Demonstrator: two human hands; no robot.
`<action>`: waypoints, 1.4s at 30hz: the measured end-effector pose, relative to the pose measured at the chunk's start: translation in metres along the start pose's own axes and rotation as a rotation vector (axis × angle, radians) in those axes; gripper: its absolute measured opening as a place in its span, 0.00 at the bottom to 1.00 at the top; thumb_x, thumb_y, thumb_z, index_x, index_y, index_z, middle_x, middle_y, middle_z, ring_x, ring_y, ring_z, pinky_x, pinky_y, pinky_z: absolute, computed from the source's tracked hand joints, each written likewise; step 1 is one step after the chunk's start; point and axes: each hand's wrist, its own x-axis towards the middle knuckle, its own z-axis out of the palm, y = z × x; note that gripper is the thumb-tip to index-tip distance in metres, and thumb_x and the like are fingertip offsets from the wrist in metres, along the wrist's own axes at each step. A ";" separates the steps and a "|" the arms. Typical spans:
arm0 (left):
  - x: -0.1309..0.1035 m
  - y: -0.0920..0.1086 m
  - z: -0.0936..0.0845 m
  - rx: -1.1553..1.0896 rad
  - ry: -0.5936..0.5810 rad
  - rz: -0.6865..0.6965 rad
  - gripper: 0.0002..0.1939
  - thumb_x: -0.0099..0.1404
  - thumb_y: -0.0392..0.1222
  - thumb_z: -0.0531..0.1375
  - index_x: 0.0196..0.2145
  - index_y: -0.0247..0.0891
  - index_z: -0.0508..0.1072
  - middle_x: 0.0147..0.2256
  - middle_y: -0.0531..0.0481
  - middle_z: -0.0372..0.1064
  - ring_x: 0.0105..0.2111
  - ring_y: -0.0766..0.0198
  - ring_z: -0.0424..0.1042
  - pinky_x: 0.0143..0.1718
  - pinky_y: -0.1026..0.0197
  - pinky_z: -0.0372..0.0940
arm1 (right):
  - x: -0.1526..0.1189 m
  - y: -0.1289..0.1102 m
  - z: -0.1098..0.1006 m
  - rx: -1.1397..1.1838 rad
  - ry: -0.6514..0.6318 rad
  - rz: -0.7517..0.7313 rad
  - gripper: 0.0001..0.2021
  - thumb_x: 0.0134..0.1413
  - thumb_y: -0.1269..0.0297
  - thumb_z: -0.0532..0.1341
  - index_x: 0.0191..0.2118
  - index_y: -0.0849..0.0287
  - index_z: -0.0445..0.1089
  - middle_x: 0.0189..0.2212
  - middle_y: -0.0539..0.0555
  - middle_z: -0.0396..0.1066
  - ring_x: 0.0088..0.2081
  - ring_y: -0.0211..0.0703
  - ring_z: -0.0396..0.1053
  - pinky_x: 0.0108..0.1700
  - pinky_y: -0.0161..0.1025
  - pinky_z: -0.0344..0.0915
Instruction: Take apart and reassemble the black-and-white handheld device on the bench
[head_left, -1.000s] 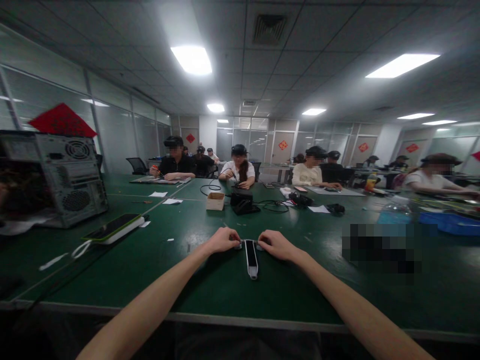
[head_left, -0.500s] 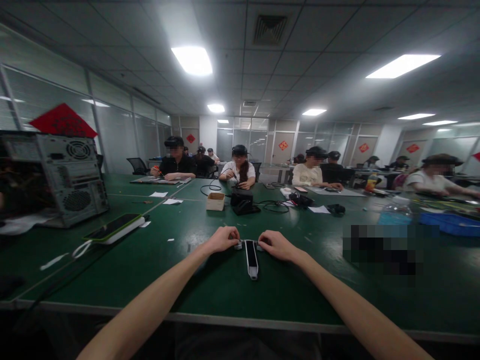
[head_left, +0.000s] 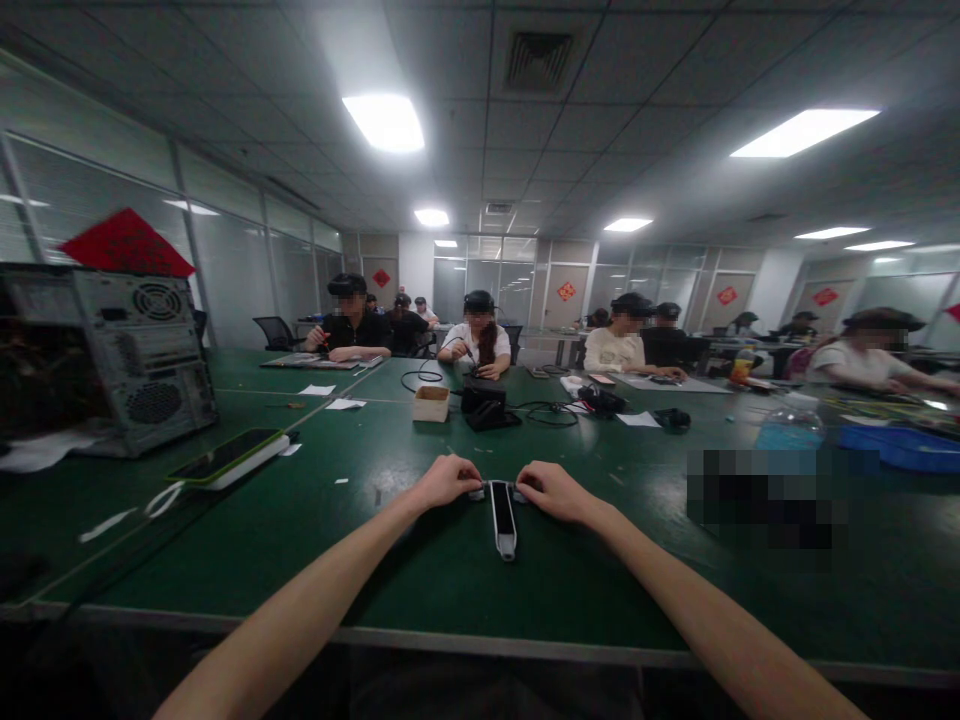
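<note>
A slim white device with a black top face [head_left: 502, 518] lies lengthwise on the green table [head_left: 420, 580] in front of me. My left hand [head_left: 445, 481] is curled at its far left corner, fingertips pinching a small grey part there. Mirrored on the other side, my right hand [head_left: 551, 490] is closed on a small part at the far right corner. Both forearms stretch out from the near table edge. What the fingertips grip is too small to make out.
A computer tower [head_left: 112, 350] stands at the left, with a phone on a white box [head_left: 229, 455] beside it. A small cardboard box [head_left: 431, 402], a black device with cables [head_left: 487, 408] and papers lie farther back. Several people sit at the far side. Blue trays [head_left: 900, 445] are at the right.
</note>
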 end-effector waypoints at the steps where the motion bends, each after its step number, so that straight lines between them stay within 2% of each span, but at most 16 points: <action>1: 0.000 0.001 0.001 -0.004 0.009 -0.006 0.10 0.60 0.42 0.59 0.36 0.37 0.77 0.32 0.51 0.74 0.32 0.66 0.71 0.33 0.68 0.60 | 0.000 0.000 0.000 -0.007 0.003 -0.002 0.12 0.57 0.59 0.54 0.36 0.59 0.71 0.33 0.54 0.69 0.34 0.40 0.65 0.36 0.36 0.61; 10: 0.001 0.000 0.006 -0.044 0.085 0.003 0.10 0.58 0.44 0.60 0.34 0.37 0.77 0.31 0.51 0.74 0.31 0.65 0.70 0.33 0.67 0.61 | 0.000 -0.001 0.000 0.007 -0.009 0.023 0.13 0.57 0.59 0.54 0.37 0.60 0.71 0.34 0.55 0.69 0.34 0.40 0.65 0.37 0.36 0.62; 22: 0.002 -0.003 0.003 -0.037 0.025 -0.052 0.12 0.58 0.44 0.59 0.37 0.37 0.77 0.34 0.50 0.74 0.33 0.65 0.70 0.34 0.68 0.62 | 0.000 -0.003 -0.001 0.018 -0.015 0.030 0.12 0.58 0.58 0.54 0.37 0.59 0.71 0.34 0.54 0.69 0.34 0.40 0.65 0.37 0.36 0.62; 30: 0.001 -0.002 0.001 0.010 -0.008 -0.056 0.13 0.60 0.47 0.58 0.36 0.37 0.77 0.32 0.50 0.74 0.32 0.65 0.70 0.32 0.68 0.61 | 0.000 -0.003 -0.001 0.013 -0.012 0.012 0.12 0.58 0.59 0.54 0.37 0.60 0.71 0.33 0.54 0.69 0.34 0.39 0.65 0.36 0.36 0.61; 42: -0.001 0.002 -0.002 -0.040 0.015 -0.056 0.11 0.57 0.45 0.60 0.34 0.36 0.75 0.32 0.51 0.73 0.30 0.66 0.69 0.33 0.67 0.61 | 0.000 -0.003 -0.002 0.008 -0.014 0.021 0.13 0.58 0.58 0.54 0.37 0.60 0.71 0.34 0.55 0.69 0.34 0.40 0.65 0.37 0.36 0.62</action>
